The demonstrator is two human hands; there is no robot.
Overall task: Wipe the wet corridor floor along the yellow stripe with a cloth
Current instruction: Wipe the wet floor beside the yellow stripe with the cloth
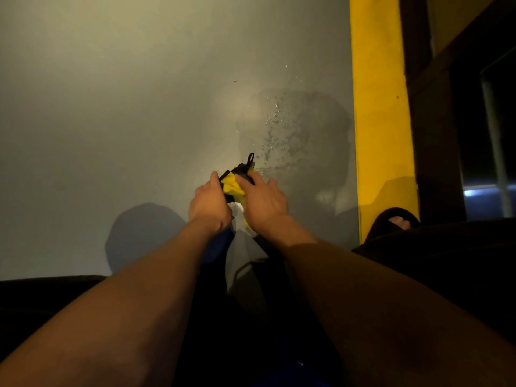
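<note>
Gripping cloth (234,185): left hand (209,201) curled, right hand (264,198) pinching

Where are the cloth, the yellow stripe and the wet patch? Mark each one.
cloth (232,186), head view, on its yellow fold between the hands.
yellow stripe (379,113), head view, mid-stripe.
wet patch (304,129), head view, on the dark damp area.

To your right, beyond the painted band, you have a dark brown wooden frame (435,152) running up the picture. Further right, a dark glazed opening (499,129) shows a pale vertical bar (495,141) and a bright bluish reflection (474,192) low down. At the frame's base, a bare foot in a black slipper (391,222) rests with toes visible. Dark clothing (446,261) covers the lower right and lower left edges. A rounded shadow (139,233) lies on the ground at lower left.
</note>
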